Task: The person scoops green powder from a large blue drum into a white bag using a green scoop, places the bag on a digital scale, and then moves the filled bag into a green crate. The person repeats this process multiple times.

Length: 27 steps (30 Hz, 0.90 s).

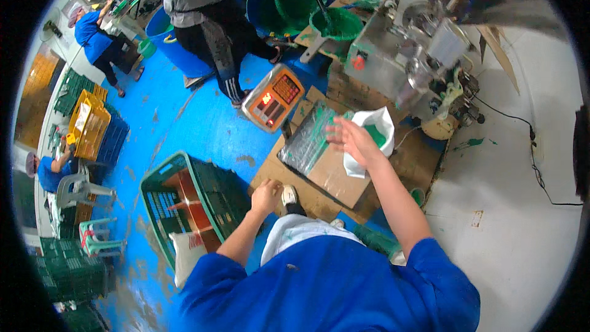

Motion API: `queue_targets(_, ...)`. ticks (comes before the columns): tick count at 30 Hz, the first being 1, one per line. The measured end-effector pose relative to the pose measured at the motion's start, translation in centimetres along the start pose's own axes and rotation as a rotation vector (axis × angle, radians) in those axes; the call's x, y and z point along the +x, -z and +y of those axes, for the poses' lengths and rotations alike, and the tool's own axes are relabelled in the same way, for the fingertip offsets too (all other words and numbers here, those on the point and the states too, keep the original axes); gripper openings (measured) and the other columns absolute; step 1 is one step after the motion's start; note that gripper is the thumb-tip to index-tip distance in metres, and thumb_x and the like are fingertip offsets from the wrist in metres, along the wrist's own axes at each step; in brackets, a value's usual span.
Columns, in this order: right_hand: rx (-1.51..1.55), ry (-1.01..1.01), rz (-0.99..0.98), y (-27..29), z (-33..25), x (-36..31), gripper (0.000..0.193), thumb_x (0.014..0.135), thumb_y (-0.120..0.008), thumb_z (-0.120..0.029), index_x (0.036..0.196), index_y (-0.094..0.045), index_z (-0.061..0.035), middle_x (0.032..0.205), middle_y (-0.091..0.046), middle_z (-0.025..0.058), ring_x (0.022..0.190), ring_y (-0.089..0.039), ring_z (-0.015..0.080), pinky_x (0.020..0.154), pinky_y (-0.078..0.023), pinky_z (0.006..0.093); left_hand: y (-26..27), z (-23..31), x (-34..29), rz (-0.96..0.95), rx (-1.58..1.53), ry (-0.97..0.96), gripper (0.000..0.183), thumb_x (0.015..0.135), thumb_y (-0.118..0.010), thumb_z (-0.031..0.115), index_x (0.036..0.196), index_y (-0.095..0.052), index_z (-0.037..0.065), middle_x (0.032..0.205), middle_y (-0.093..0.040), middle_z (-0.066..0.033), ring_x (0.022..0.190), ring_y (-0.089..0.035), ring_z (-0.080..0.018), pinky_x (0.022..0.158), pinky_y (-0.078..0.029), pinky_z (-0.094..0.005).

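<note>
A white bag (369, 167) with its mouth open stands on the scale's platform (335, 179), and green material (375, 136) shows inside it. My right hand (353, 139) is over the bag's left side, fingers spread and nothing in them; whether it touches the bag I cannot tell. The platform is covered with clear plastic and cardboard, smeared green. Beyond it stands the scale's orange-framed display (272, 98), its red digits lit. Off to the left, my left hand (267, 196) hangs with curled fingers, between the platform and a dark green crate (209, 193); I see nothing in it.
A filled white bag (188, 253) lies in the crate. At right stands a metal machine (393, 49) beside a green basin (336, 23). A person in grey (200, 18) stands ahead near blue drums (175, 49). Two people in blue, yellow crates (87, 124) and stools are at far left.
</note>
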State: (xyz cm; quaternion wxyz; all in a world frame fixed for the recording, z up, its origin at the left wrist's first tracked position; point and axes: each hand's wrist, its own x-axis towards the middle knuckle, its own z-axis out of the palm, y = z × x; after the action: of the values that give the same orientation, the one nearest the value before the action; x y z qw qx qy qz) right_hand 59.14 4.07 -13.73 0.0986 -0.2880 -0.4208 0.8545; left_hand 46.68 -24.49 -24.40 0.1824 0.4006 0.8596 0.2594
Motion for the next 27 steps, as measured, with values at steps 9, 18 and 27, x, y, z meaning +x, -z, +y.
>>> queue_targets(9, 0.271, 0.205, 0.453, -4.9, -9.2, 28.5, 0.031, 0.080, -0.065, -0.029, 0.095, -0.052, -0.0051, 0.073, -0.054, 0.0067, 0.059, -0.055, 0.0198, 0.047, -0.045, 0.0368, 7.6, -2.4, 12.2, 0.122, -0.320, 0.020, 0.021, 0.081, -0.062, 0.023, 0.082, -0.065, 0.002, 0.070, -0.062, -0.0151, 0.060, -0.061, -0.0268, 0.057, -0.047, -0.0354)
queue_targets(18, -0.222, 0.176, 0.441, -6.5, -4.8, 17.1, 0.021, 0.082, -0.062, -0.017, 0.075, -0.047, -0.0055, 0.051, -0.045, 0.0014, 0.037, -0.043, 0.0114, 0.033, -0.036, 0.0289, 18.1, 3.4, 34.9, 0.402, -0.493, -0.186, 0.043, 0.076, -0.070, 0.034, 0.100, -0.063, -0.001, 0.067, -0.061, -0.0078, 0.057, -0.050, -0.0100, 0.053, -0.042, -0.0289)
queue_targets(27, -0.277, -0.062, 0.174, -6.5, -2.8, 2.8, 0.021, 0.083, -0.061, -0.017, 0.075, -0.047, -0.0056, 0.053, -0.044, -0.0008, 0.037, -0.042, 0.0068, 0.033, -0.035, 0.0238, 20.6, 12.3, 30.4, -0.100, -0.596, -0.384, 0.029, 0.078, -0.069, 0.024, 0.070, -0.050, 0.004, 0.060, -0.050, 0.0001, 0.057, -0.045, -0.0065, 0.052, -0.038, -0.0237)
